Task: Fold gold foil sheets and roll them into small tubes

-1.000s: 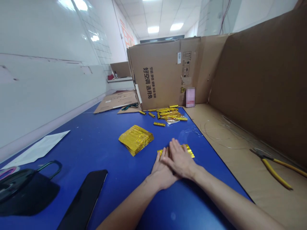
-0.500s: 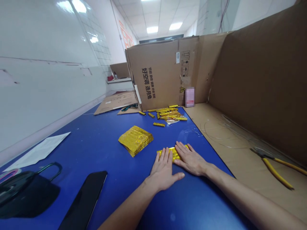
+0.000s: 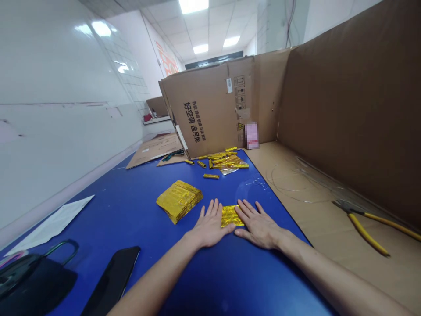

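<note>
A small sheet of gold foil [image 3: 231,215] lies flat on the blue table [image 3: 138,206]. My left hand [image 3: 208,224] rests palm down on the foil's left edge, fingers stretched out. My right hand [image 3: 258,224] lies flat on its right edge, fingers spread. A stack of gold foil sheets [image 3: 179,199] sits just to the left of my left hand. Farther back, several rolled gold foil tubes [image 3: 225,159] lie in a loose heap near the cardboard box [image 3: 210,112].
Yellow-handled pliers [image 3: 365,221] lie on the cardboard sheet at the right, with thin wire loops [image 3: 283,177] beside them. A black phone [image 3: 113,281], a dark bag [image 3: 29,281] and a white paper [image 3: 52,224] sit at the near left. Cardboard walls rise at the back and right.
My hands were stacked over the foil, then slid apart to its left and right edges, uncovering the middle of the sheet. The view has shifted slightly.
</note>
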Demonstrator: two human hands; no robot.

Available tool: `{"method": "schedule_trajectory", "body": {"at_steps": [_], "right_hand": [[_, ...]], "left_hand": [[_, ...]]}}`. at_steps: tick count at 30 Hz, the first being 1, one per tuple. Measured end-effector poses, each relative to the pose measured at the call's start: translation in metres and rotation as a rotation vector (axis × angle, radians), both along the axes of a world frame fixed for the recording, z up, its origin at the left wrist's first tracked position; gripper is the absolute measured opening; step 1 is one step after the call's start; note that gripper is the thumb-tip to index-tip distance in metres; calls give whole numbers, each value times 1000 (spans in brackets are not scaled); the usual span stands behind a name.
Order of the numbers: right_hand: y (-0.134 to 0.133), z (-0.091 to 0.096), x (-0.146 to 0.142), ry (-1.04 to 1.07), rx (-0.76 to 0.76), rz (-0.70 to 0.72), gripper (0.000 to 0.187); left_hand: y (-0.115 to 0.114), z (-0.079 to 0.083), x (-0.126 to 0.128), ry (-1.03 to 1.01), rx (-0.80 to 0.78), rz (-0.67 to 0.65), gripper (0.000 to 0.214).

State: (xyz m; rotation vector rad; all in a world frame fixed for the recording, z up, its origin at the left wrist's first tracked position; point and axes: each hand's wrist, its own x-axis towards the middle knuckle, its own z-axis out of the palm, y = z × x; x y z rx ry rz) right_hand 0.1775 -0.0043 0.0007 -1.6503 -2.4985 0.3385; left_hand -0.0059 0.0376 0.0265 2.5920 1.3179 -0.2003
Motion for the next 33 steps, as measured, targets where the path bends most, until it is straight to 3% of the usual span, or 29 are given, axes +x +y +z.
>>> {"method": "schedule_trajectory", "body": {"at_steps": [5,9,15,20,24,29,33], "right_hand": [[-2,1,-1,-36,-33,5,64],[-4,3,-2,-52,-35,-3,60],[0,8,-4,-63,-82,27,62],[3,-1,-2,-30,-25,5,66],[2,-5,0,-10,-6,-5,73],[3,-3,3,19,-7,-4,73],[14,-2,9,-17,-21,-10,68]], "left_hand": [[-30,2,66,-260,46,-157,82],[-38,-8,89,-364,47,-82,75],[-18,-22,73,-324,2,48,73],[-10,-28,53,-221,61,-39,77],[-5,-24,21,-103,94,-121,76],[-12,-20,-14,-24,111,-134,80],[-28,-20,-25,-2,96,-138,85]]}}
